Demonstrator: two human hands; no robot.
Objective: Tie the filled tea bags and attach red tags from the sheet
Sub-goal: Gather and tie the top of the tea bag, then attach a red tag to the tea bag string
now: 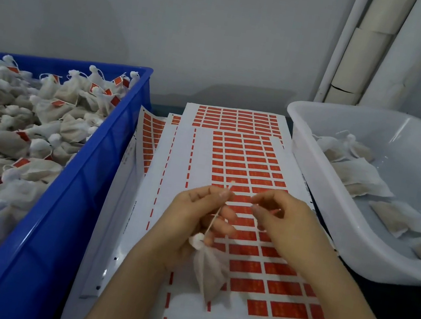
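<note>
A tied tea bag (208, 270) hangs from its string (214, 217) under my left hand (193, 218), which pinches the string's upper end between thumb and forefinger. My right hand (285, 220) hovers just to the right, its fingertips pinching something small and red, apparently a tag. Both hands are above the top tag sheet (244, 249), white with rows of red tags and a peeled strip on its left.
A blue crate (79, 192) on the left is heaped with tied, tagged tea bags. A white tub (341, 210) on the right holds several untied filled bags. More tag sheets (149, 131) lie stacked underneath. A grey wall and white pipes stand behind.
</note>
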